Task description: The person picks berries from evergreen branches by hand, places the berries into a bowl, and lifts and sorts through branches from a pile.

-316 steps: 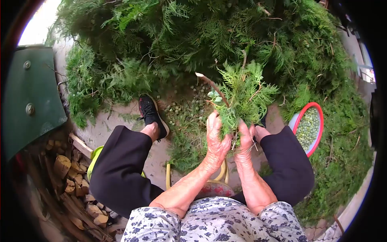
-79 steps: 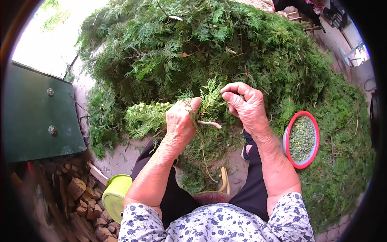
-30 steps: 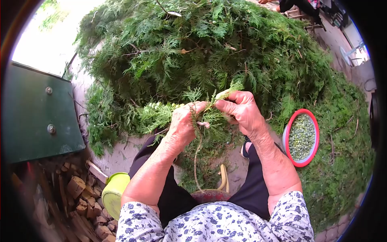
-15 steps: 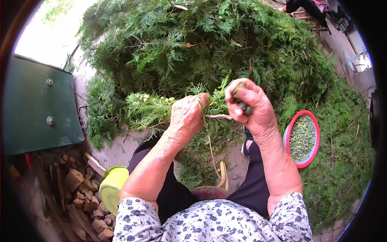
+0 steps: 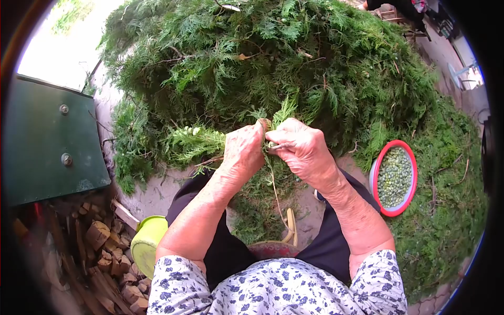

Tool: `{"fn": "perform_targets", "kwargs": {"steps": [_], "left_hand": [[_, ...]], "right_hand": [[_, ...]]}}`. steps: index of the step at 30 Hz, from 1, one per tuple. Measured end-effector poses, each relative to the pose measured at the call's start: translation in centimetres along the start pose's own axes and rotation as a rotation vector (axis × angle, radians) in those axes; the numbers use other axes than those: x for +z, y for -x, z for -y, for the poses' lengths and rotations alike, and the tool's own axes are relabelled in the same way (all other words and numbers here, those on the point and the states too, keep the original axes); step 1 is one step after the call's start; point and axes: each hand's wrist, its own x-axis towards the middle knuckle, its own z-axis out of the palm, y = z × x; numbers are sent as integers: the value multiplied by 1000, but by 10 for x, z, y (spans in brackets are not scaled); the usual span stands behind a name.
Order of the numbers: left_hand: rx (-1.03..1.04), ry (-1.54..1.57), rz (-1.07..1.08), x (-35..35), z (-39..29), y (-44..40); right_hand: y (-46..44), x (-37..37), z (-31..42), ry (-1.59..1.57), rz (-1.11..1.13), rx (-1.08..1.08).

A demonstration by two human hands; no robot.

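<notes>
My left hand (image 5: 244, 149) is closed round an arborvitae branch (image 5: 197, 143), whose leafy end with pale green cones sticks out to the left. Close against it, my right hand (image 5: 302, 149) is pinched at the same branch, where a bare twig end (image 5: 283, 145) shows by the fingers. Green foliage (image 5: 284, 111) rises between the two hands. Whatever lies in the right palm is hidden. To the right, a red-rimmed basin (image 5: 414, 181) holds many small green cones (image 5: 395, 178).
A large heap of cut greenery (image 5: 252, 68) fills the far side. Lime-green bucket (image 5: 147, 244) and split firewood (image 5: 113, 252) stand at lower left, below a dark green panel (image 5: 52, 139). Another person's dark-clothed part (image 5: 401, 8) shows at top right.
My right hand has moved left and down from beside the branch, cones then visible in its fingers, to pinch at the branch. My left hand keeps its grip in nearly the same place.
</notes>
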Motion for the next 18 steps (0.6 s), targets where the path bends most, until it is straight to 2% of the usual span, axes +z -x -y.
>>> {"fn": "perform_targets", "kwargs": {"steps": [8,10,12,14,18], "left_hand": [[-92,94,67,1,2,-1],[-82,115,37,0,1,-3],[-53,115,45,-1,0,0],[59,148,-40,2,3,2],[62,163,7,3,-6,2]], "right_hand": [[0,2,-1,-33,27,21],[0,6,0,-70,-60,17],[1,4,2,-8,-43,-21],[2,0,3,52,-30,-60],[12,-7,7,126,8,-69]]}}
